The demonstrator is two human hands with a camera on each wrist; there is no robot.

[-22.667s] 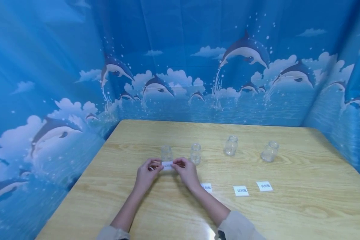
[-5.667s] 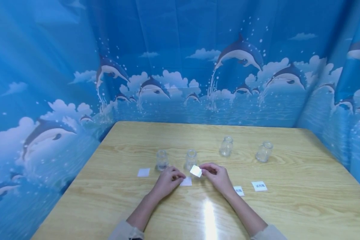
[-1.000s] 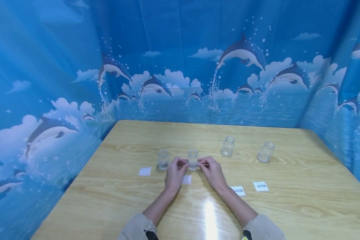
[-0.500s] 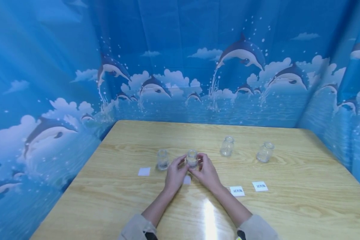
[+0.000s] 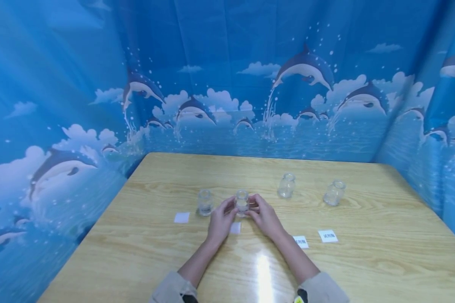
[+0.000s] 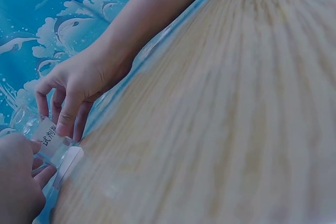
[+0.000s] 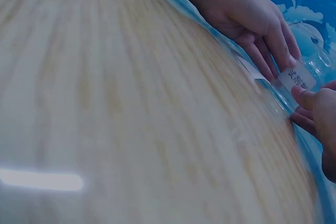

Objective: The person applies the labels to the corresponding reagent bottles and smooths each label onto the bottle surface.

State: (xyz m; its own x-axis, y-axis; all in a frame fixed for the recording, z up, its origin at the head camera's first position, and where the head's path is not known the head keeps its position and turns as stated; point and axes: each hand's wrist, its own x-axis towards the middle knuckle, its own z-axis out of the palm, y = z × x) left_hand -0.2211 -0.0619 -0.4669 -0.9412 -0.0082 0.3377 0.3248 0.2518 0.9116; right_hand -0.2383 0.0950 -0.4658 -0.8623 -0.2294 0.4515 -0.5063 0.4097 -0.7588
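Note:
Both hands are at a small clear glass jar [image 5: 242,197] that stands upright in the middle of the table. My left hand [image 5: 221,219] holds it from the left, and my right hand [image 5: 266,216] holds it from the right. A white label [image 6: 48,141] with printed characters lies against the jar's near side in the left wrist view. Thumbs press at the label [image 7: 297,78] in the right wrist view. Just in front of the jar, partly hidden by my left hand, is a blank white paper piece [image 5: 235,228].
Another glass jar [image 5: 205,203] stands left of my hands, with a blank white paper square [image 5: 181,217] before it. Two more jars, one tall-looking [image 5: 286,186] and one farther right [image 5: 334,193], stand behind two printed labels [image 5: 327,236]. A dolphin-print curtain [image 5: 227,126] borders the wooden table.
The label was pinched by my right hand beside the jar several seconds ago; now it lies on the jar. My right hand's fingers have moved round the jar's right side.

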